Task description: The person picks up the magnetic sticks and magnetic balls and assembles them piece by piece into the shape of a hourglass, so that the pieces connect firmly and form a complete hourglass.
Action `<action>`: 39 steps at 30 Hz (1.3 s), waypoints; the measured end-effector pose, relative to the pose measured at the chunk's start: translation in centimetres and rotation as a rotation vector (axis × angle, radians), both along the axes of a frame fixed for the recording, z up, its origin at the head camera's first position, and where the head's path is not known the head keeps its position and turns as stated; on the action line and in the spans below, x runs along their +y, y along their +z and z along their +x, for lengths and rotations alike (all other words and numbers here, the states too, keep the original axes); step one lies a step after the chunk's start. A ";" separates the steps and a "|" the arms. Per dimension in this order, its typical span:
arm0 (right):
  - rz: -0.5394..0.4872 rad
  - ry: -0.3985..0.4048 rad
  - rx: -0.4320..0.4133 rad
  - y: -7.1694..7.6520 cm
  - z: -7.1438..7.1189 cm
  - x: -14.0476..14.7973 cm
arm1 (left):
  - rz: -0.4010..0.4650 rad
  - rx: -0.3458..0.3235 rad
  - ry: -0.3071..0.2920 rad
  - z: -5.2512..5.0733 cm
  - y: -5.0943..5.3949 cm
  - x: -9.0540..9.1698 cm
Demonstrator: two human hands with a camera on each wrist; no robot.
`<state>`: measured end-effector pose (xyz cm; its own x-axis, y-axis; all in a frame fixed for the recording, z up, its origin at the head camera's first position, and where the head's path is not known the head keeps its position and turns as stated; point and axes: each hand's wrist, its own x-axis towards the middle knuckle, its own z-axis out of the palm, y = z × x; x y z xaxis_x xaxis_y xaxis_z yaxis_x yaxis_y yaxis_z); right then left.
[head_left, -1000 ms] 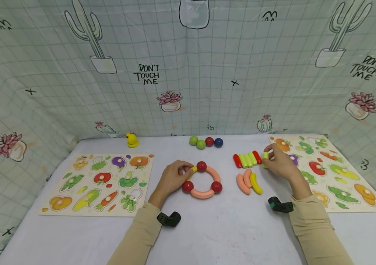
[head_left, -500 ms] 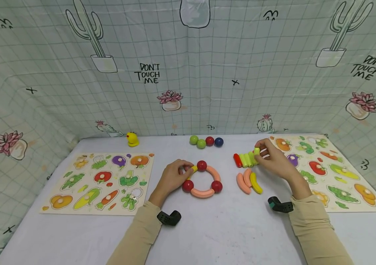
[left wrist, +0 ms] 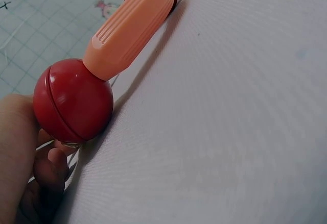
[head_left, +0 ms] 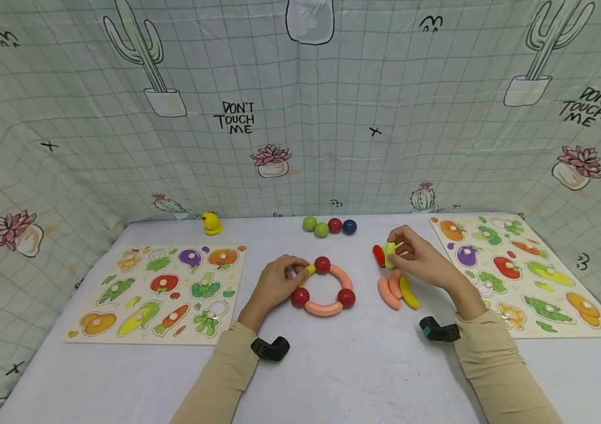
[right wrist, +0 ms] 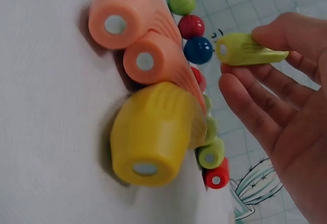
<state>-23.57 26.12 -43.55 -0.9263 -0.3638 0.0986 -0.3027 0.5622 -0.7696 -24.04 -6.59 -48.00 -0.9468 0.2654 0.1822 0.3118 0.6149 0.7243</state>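
Note:
On the table lies a ring of red balls (head_left: pixel 322 265) joined by curved peach rods (head_left: pixel 324 310). My left hand (head_left: pixel 276 287) pinches a yellow rod (head_left: pixel 310 270) on the ring's upper left side; the fingers cover most of it. In the left wrist view, a red ball (left wrist: pixel 74 100) sits beside that hand, touching a peach rod (left wrist: pixel 130 30). My right hand (head_left: pixel 421 259) holds a yellow-green rod (right wrist: pixel 242 49) between thumb and fingers, raised over a row of green and red rods. A red rod (head_left: pixel 378 256) shows at the row's left end.
Two loose peach rods (head_left: pixel 387 294) and a yellow curved rod (head_left: pixel 409 293) lie below the row. Green, red and blue balls (head_left: pixel 349 227) sit at the back, with a yellow toy duck (head_left: pixel 212 224) further left. Vegetable puzzle boards (head_left: pixel 115 318) flank the work.
My right hand has moved left with the yellow-green rod, from the right of the row to above it. The left hand has stayed on the ring.

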 end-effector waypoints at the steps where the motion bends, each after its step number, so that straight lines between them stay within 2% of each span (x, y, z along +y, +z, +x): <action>1: -0.005 0.011 -0.010 0.0 0.0 -0.2 | 0.000 0.000 0.000 0.0 0.0 0.0; 11: 0.039 0.098 -0.082 0.3 0.6 -2.5 | 0.000 -0.010 -0.009 0.0 0.1 -0.1; 18: 0.051 0.166 -0.060 0.9 1.2 -4.3 | -0.009 -0.018 0.000 0.0 0.2 -0.1; 39: 0.052 0.260 -0.058 1.5 2.3 -6.4 | -0.012 -0.010 -0.002 0.1 0.0 0.0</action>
<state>-21.27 19.69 -42.03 -0.8046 -0.5934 0.0231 -0.3985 0.5107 -0.7618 -23.99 -6.58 -47.99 -0.9479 0.2697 0.1697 0.3062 0.6232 0.7196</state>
